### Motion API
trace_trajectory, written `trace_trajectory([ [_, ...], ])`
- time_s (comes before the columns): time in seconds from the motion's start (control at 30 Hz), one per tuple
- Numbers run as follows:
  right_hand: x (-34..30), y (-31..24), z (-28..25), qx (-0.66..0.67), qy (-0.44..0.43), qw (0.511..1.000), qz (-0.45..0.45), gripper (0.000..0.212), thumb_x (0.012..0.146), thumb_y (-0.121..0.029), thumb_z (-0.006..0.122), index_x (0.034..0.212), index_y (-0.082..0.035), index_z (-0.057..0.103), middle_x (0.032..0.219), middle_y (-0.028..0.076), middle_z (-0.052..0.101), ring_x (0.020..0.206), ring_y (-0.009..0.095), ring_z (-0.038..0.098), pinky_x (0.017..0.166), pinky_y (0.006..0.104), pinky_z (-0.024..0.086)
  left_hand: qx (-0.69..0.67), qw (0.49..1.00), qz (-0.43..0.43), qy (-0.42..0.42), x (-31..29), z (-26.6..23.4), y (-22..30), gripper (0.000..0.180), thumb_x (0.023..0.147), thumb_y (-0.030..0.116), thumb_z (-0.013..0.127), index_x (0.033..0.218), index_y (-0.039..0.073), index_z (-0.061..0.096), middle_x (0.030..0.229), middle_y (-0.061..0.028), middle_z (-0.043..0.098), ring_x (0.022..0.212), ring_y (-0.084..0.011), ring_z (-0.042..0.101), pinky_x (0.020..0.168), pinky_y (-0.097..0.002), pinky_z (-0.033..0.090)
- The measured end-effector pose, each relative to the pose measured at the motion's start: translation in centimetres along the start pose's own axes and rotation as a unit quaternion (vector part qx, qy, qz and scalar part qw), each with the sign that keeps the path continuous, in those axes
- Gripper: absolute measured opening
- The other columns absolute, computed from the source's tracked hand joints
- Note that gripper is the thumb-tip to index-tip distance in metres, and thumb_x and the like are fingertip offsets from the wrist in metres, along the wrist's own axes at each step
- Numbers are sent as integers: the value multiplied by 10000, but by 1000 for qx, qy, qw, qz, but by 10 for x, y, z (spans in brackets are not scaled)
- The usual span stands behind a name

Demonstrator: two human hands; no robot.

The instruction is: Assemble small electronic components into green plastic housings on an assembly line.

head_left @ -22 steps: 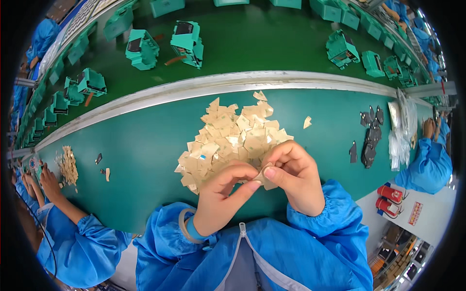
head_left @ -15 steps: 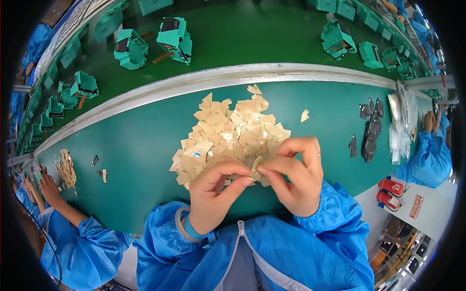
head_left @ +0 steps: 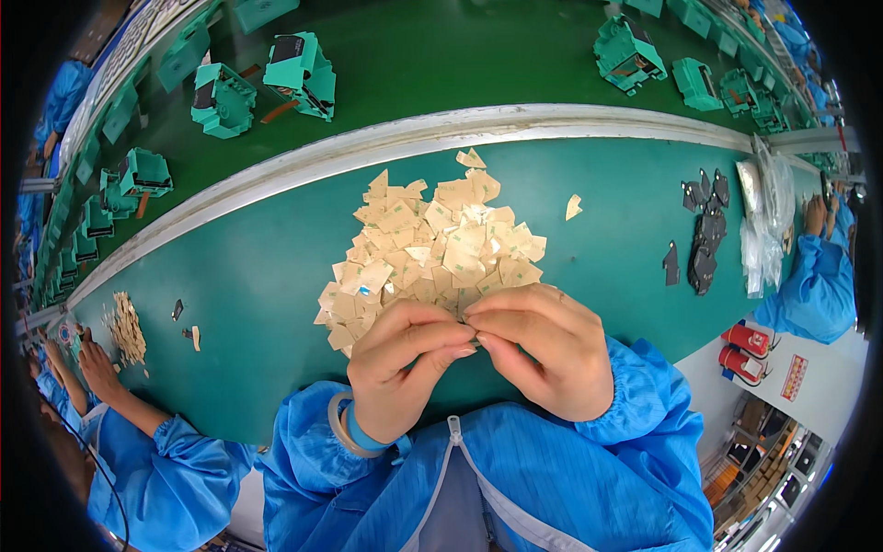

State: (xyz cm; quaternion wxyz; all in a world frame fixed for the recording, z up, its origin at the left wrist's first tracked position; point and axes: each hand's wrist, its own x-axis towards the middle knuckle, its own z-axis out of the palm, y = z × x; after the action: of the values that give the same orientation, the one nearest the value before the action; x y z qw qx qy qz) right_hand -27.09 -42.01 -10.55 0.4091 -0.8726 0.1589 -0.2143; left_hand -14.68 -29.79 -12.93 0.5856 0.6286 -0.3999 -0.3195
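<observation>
Fingers of left hand (head_left: 400, 354) and right hand (head_left: 552, 354) are bent in nearly tip to tip, hold hidden so can't be told; tan pile (head_left: 432, 248) is spread on table (head_left: 253, 304) just beyond, no clear long axis, neither hand clearly nearer.

Bare left hand (head_left: 397, 368) and bare right hand (head_left: 552, 354) basically meet mid-chest, fingers (head_left: 515, 324) bent, thumbs pinching in.

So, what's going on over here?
At a green table, a person's bare left hand and right hand meet at the fingertips, by the near edge of a loose pile of tan scraps. Anything pinched between them is mostly hidden. Black pieces lie off to the right.
</observation>
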Motion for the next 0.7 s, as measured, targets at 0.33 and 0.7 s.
trace_trajectory([
  [0.33, 1, -1, 3, 89, 6, 993, 74, 160, 716, -9, 664, 864, -20, 604, 880, 91, 632, 771, 240, 624, 636, 300, 490, -55, 998, -34, 24, -1, 1, -5, 166, 719, -52, 666, 871, 14, 655, 824, -83, 590, 710, -150, 574, 587, -242, 451],
  [0.7, 0, 3, -1, 2, -8, 1000, 25, 180, 682, -27, 672, 848, -25, 600, 900, 83, 619, 785, 252, 608, 681, 329, 478, 36, 999, -8, 12, 2, 5, -1, 144, 707, -30, 682, 838, 27, 668, 798, -64, 578, 676, -150, 555, 563, -248, 430],
])
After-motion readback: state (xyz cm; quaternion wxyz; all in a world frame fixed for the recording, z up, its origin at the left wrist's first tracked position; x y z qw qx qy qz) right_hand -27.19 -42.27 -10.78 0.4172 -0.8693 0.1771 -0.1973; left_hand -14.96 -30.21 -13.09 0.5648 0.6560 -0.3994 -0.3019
